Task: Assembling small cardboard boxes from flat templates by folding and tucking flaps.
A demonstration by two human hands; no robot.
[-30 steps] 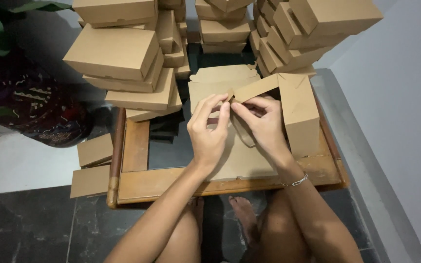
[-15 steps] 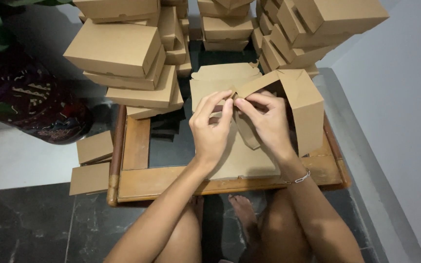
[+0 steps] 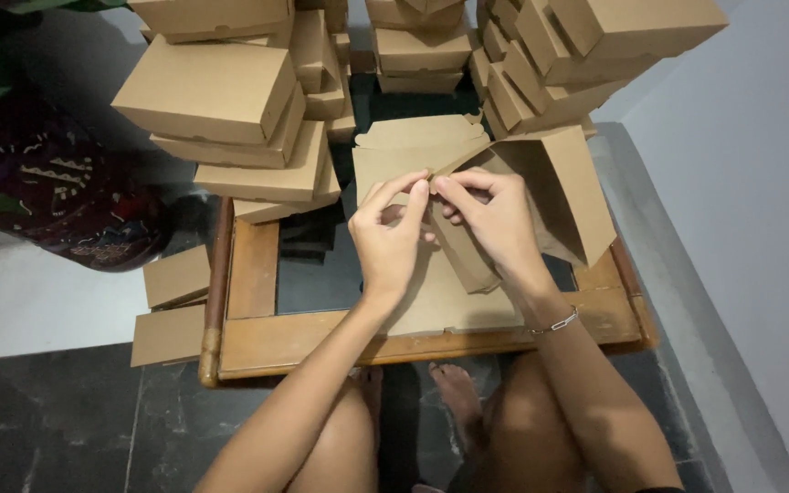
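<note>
Looking down from my head, I see my two hands and one flat brown cardboard box (image 3: 440,301) that is only half folded. It lies on the low wooden bench (image 3: 257,342) in front of my knees. My left hand (image 3: 387,239) is curled, and its thumb and first finger pinch the top edge of a flap. My right hand (image 3: 497,219) is curled too, and its fingertips pinch the same edge, just beside my left fingers, so the two hands touch. One side wall of the box (image 3: 566,187) stands up at a tilt on my right. The back flap (image 3: 413,151) lies flat behind my hands. On my right wrist is one thin silver bracelet (image 3: 554,322). Behind the bench are piles of finished brown boxes: one tall pile on the left (image 3: 221,100), one in the middle (image 3: 417,46), and one leaning pile on the right (image 3: 586,46). I cannot count every box, since some hide others. Two flat cardboard pieces (image 3: 171,306) lie on the floor, left of the bench. A dark patterned pot (image 3: 57,196) stands further left. My two bare feet (image 3: 454,393) show under the bench edge, between my legs. A pale wall (image 3: 751,183) is on my right.
</note>
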